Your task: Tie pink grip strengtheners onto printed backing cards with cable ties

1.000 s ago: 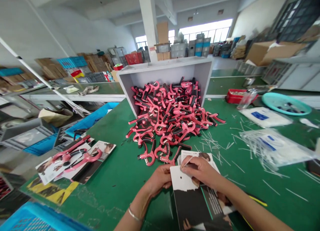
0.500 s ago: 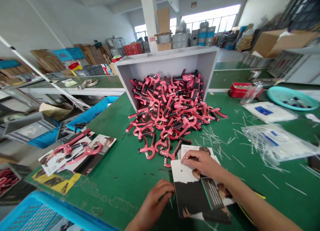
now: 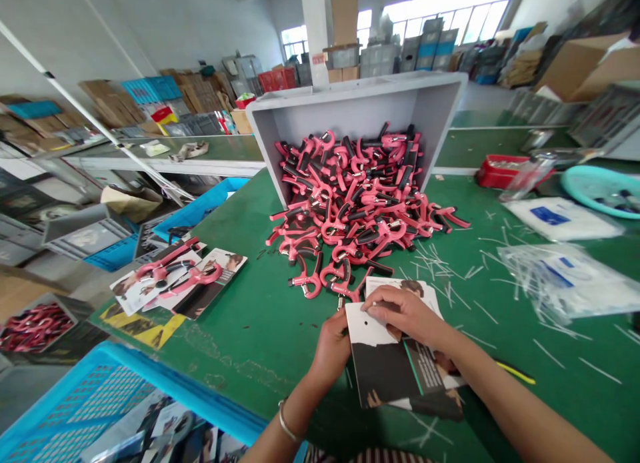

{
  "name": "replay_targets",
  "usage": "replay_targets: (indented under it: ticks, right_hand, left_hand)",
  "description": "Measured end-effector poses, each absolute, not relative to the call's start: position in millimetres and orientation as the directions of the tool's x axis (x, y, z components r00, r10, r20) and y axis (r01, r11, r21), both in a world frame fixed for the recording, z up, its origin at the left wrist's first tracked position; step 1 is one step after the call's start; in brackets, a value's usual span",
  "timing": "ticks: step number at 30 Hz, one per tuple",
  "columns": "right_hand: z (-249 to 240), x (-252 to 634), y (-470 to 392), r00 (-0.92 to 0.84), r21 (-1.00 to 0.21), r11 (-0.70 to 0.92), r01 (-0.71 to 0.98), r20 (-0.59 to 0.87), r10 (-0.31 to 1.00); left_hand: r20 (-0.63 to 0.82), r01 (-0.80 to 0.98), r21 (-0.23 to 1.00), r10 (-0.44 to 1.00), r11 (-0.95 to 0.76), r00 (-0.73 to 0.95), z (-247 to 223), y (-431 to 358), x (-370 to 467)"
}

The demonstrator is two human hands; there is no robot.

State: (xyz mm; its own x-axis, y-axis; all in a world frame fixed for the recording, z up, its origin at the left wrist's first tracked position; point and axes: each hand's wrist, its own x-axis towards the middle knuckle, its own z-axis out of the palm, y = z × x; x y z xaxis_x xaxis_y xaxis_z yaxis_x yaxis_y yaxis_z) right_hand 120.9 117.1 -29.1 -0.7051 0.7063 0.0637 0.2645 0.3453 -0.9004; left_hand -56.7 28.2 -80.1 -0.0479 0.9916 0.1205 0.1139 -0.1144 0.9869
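A printed card point(image 3: 385, 373) with a small punched hole lies tilted in front of me at the table's near edge. My right hand point(image 3: 403, 314) is closed on its top edge, fingertips near the hole. My left hand point(image 3: 333, 343) grips the upper left edge, its fingertips partly hidden behind the card. Further printed cards point(image 3: 374, 287) lie under and behind it. Just beyond my hands is a heap of pink-and-black hand grip exercisers point(image 3: 350, 196), spilling out of a tipped grey bin point(image 3: 350, 96).
On the left corner, more hand grips point(image 3: 195, 276) rest on cards. A blue basket point(image 3: 120, 369) stands at the lower left. Loose white ties point(image 3: 435, 266), plastic bags point(image 3: 565, 276) and a turquoise basin point(image 3: 600, 183) are on the right. A yellow-handled tool point(image 3: 517, 371) lies by my right forearm.
My left hand has moved up along the card's left edge and closed on it. My right hand keeps its hold at the top edge. The camera view has shifted slightly left and down.
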Motion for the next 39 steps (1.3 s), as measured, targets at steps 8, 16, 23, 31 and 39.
replay_targets:
  ticks: [8, 16, 23, 31, 39]
  right_hand:
    - [-32, 119, 110, -0.772, -0.823, 0.502, 0.266, 0.13, 0.623]
    - [-28, 116, 111, -0.736, -0.864, 0.435, 0.254, 0.118, 0.666]
    - [-24, 116, 108, -0.776, -0.852, 0.463, 0.244, 0.114, 0.62]
    - [-25, 120, 104, -0.802, -0.746, 0.619, 0.245, 0.203, 0.562]
    - [-13, 125, 102, -0.741, -0.751, 0.612, 0.248, 0.259, 0.619]
  left_hand:
    - [-0.077, -0.03, 0.997, 0.996, 0.075, -0.052, -71, 20, -59]
    - [-0.126, -0.116, 0.986, 0.992, 0.122, -0.028, -65, 18, -55]
    - [-0.175, -0.223, 0.962, 0.983, 0.158, -0.057, -58, 20, -55]
    - [-0.212, -0.336, 0.919, 0.977, 0.208, 0.023, -54, 11, -69]
    - [-0.288, -0.017, 0.955, 0.938, 0.297, 0.192, -65, 37, -74]
